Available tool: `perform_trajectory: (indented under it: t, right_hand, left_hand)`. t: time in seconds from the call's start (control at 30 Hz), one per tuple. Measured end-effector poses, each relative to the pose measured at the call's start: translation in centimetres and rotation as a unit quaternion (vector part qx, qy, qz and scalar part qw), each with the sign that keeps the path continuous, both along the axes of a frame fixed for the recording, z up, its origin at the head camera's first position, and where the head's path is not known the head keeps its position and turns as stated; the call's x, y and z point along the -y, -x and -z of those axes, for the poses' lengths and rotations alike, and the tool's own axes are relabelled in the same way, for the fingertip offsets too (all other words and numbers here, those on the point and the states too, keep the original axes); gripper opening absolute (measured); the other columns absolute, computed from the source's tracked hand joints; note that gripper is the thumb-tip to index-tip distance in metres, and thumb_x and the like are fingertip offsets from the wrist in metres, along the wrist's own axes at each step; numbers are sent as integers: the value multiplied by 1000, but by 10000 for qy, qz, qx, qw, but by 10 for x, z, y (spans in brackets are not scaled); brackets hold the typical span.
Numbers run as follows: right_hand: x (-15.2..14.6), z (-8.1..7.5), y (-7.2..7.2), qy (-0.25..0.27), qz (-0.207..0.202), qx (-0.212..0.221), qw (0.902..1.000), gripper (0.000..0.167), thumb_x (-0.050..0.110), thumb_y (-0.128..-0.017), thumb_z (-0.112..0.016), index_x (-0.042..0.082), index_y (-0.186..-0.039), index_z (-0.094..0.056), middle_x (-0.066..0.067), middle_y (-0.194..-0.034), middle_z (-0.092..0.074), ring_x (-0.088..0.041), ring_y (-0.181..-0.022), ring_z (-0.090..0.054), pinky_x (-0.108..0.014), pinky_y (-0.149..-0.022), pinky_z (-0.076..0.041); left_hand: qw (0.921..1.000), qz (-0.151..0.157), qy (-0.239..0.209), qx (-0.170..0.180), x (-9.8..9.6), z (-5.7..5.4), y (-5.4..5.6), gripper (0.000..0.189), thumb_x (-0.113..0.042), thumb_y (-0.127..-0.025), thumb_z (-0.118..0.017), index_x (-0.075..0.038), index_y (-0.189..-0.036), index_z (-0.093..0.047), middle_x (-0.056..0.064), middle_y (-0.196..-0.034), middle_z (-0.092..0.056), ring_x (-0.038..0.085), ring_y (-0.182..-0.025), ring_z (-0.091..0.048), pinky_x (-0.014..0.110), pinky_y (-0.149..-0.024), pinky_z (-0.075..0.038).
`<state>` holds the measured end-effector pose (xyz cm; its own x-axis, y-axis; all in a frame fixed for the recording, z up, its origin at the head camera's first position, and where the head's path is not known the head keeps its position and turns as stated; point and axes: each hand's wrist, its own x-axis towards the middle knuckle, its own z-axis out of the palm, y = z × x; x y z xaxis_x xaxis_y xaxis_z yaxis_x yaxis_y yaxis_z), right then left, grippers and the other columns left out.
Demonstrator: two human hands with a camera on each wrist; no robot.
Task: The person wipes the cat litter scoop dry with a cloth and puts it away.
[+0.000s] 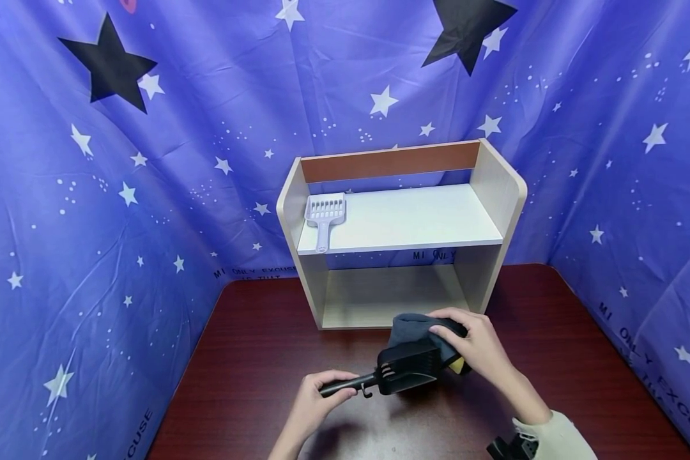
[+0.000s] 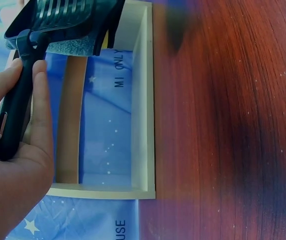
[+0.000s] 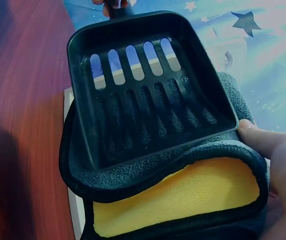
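Over the front of the table, my left hand [image 1: 310, 402] grips the handle of a black slotted litter scoop [image 1: 405, 370]. Its pan points right, toward my right hand [image 1: 478, 342]. That hand pinches a folded grey cloth [image 1: 409, 328] with black edging and a yellow side. In the right wrist view the cloth [image 3: 183, 195] lies behind and below the scoop pan [image 3: 148, 90], showing through the lower slots. The left wrist view shows the scoop's handle [image 2: 20, 107] lying between thumb and fingers. Part of the cloth is hidden behind the pan.
A two-tier wooden shelf [image 1: 402, 295] stands at the back of the dark red table [image 1: 241, 377]. On its upper board lies a pale lavender slotted scoop [image 1: 325, 214], at the left end. A blue star-patterned curtain [image 1: 218, 128] surrounds the table.
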<state>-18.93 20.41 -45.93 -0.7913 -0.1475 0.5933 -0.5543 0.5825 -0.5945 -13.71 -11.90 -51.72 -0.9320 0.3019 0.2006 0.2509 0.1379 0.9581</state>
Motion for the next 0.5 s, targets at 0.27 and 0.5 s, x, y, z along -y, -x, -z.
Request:
perform_trajectory:
  t: [0.27, 0.5]
  right_hand:
    - [6, -4, -2, -179, -119, 121, 9997, 25, 14, -83, -80, 30, -102, -74, 10, -98, -76, 0, -89, -68, -5, -80, -46]
    - [10, -7, -2, -229, -322, 167, 9991, 24, 14, -84, -79, 28, -103, -74, 10, -98, -76, -2, -91, -69, -7, -79, -48]
  left_hand:
    - [10000, 39, 29, -22, 0, -2, 0, 26, -16, -86, -77, 0, -106, -74, 20, -96, -76, -1, -82, -67, 17, -70, -56]
    - [10000, 59, 62, 31, 0, -3, 1, 25, -17, -86, -77, -1, -106, -75, 19, -98, -76, 0, -83, -68, 17, -71, -56]
